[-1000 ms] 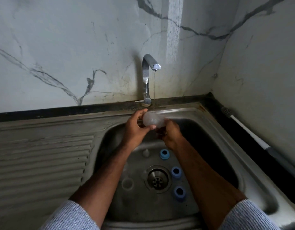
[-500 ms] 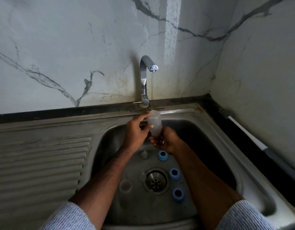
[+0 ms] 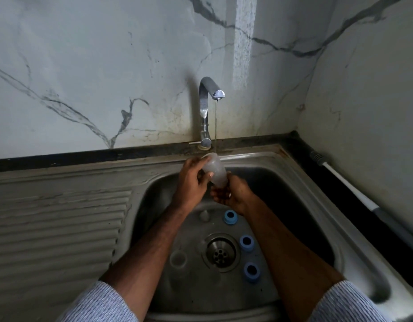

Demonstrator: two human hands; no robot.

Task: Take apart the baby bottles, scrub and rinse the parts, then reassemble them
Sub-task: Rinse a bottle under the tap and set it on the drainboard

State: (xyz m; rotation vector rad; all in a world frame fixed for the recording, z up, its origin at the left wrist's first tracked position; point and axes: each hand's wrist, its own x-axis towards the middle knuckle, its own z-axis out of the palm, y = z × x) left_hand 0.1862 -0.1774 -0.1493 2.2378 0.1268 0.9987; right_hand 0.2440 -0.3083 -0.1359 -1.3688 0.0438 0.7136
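Mid-rinse, judging by the layout. At centre frame, a clear bottle body (image 3: 214,169) held tilted under the thin stream from the tap (image 3: 206,108), open mouth up toward the water. Left hand (image 3: 191,180) wrapped round the upper part, fingers curled over it; right hand (image 3: 233,192) cupping and gripping the lower end from below.

Disassembly looks done — three blue collar rings lying loose on the sink floor: one (image 3: 230,216) just below the right hand, a second (image 3: 246,243) right of the drain (image 3: 220,252), a third (image 3: 252,271) lower right of it. Left of the drain, a clear round part (image 3: 178,259), possibly a cap or another bottle piece — too faint to tell. Above the drain, a small pale piece (image 3: 204,214), perhaps a teat.

Still to come, by the look of it: rinsing or scrubbing of the rings and small parts, then all reassembly. No second or third bottle body visible anywhere. Along the right edge of the frame, a long white-handled tool (image 3: 354,189) resting on the dark counter — likely the brush, head out of sight.
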